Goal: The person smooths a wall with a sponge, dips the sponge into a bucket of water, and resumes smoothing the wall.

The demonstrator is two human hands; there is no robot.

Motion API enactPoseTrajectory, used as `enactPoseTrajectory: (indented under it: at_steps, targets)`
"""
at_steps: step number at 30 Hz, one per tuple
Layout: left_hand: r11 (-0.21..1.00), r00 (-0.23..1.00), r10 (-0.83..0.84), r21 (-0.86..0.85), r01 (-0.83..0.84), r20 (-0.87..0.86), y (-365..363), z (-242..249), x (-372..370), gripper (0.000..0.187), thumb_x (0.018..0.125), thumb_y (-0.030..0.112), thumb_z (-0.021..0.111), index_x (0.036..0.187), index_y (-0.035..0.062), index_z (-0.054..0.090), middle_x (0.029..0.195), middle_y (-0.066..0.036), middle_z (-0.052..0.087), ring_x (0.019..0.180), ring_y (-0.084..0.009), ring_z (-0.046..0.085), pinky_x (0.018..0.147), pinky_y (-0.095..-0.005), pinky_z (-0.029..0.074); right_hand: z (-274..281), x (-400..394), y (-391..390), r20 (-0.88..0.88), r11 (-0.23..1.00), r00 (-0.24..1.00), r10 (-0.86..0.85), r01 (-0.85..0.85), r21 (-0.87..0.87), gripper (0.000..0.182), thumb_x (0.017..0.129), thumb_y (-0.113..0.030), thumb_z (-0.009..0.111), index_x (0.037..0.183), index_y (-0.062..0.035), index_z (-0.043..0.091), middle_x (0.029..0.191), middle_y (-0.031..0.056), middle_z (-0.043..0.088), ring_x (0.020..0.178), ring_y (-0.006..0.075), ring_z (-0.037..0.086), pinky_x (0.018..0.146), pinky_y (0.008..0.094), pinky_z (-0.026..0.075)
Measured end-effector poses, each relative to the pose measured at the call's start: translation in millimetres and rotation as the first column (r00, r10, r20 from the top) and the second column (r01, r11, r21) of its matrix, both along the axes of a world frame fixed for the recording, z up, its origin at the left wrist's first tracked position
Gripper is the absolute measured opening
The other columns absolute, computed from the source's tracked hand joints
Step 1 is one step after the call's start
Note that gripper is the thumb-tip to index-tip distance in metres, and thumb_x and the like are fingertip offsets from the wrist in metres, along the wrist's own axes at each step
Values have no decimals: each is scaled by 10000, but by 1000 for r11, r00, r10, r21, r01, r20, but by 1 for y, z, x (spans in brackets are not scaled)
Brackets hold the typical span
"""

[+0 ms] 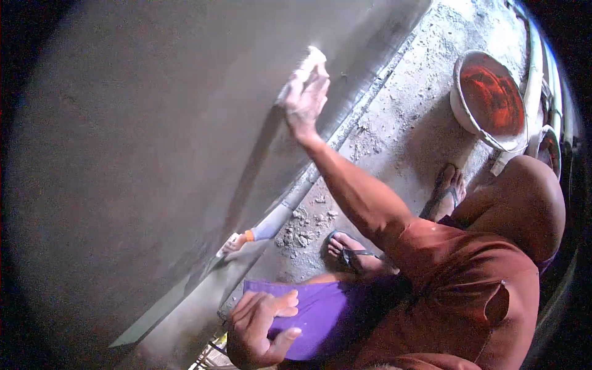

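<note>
My right hand (308,102) is at the end of an outstretched arm, up against the smooth grey wall (160,135). Its fingers are bent over a pale, thin-edged piece (316,55) along the wall; what kind of piece I cannot tell. White residue covers those fingers, and a long shadow runs down from them. Near my knee in purple shorts (314,308), my left hand (265,324) has loosely curled fingers and the thumb held apart, with nothing in it. Farther left, a pale, hand-like shape with an orange band (237,243) lies close to a greenish straight strip (160,311).
A white-rimmed bucket (490,95) with reddish contents stands at upper right, a second container (547,148) partly hidden behind my knee. Pipes (533,80) run along the right edge. Crumbled rubble (308,222) lies on the dusty floor beside my sandalled foot (354,253).
</note>
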State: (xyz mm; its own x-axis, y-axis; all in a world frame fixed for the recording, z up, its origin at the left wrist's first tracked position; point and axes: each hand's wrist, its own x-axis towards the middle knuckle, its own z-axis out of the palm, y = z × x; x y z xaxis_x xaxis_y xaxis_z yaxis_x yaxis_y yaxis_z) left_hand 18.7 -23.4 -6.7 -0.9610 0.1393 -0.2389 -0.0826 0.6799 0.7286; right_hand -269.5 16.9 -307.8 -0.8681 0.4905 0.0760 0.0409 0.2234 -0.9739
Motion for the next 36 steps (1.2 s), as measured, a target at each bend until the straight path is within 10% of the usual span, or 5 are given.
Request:
enactPoseTrajectory:
  at_steps: [13, 18, 25, 30, 36]
  targets:
    - [999, 999, 37, -27, -37, 3, -1, -1, 10, 516, 962, 480, 621, 1146, -1, 663, 810, -111, 753, 704, -261, 686, 730, -399, 499, -50, 0, 13, -501, 922, 850, 162, 51, 385, 649, 939, -109, 626, 1535, -41, 376, 1291, 212, 496, 1164, 357, 512, 977, 482, 408]
    - [997, 997, 67, -32, -67, -27, 1, 5, 19, 517, 960, 472, 629, 1139, -12, 664, 836, -120, 755, 720, -268, 696, 744, -405, 503, -33, 4, 3, -256, 999, 967, 10, -19, -30, 611, 1020, -253, 566, 1525, -1, 332, 1188, 260, 477, 1101, 415, 490, 963, 530, 391]
    - [1000, 1000, 11, -19, -11, -7, 4, 1, -9, 513, 970, 453, 642, 1153, -26, 660, 844, -112, 757, 719, -282, 697, 749, -428, 510, -16, 55, -13, -539, 867, 781, 317, -9, 498, 648, 912, -160, 647, 1519, -57, 445, 1309, 256, 545, 1213, 424, 536, 980, 522, 429]
    - [999, 999, 48, -8, -48, 8, -5, 4, 19, 494, 946, 424, 680, 1160, -21, 659, 834, -105, 757, 703, -273, 696, 729, -414, 505, -5, -88, 63, -256, 994, 964, -76, 54, -94, 525, 999, -277, 543, 1434, 3, 449, 1319, 298, 507, 1164, 464, 525, 1035, 584, 400]
    - [998, 998, -56, 1, 56, -28, 0, 4, 1, 500, 887, 376, 754, 1193, -9, 664, 864, -106, 757, 722, -275, 700, 731, -395, 502, 39, 8, -26, -447, 994, 889, -99, 109, -4, 544, 962, -152, 583, 1449, 38, 431, 1185, 220, 481, 1072, 364, 490, 1013, 485, 398]
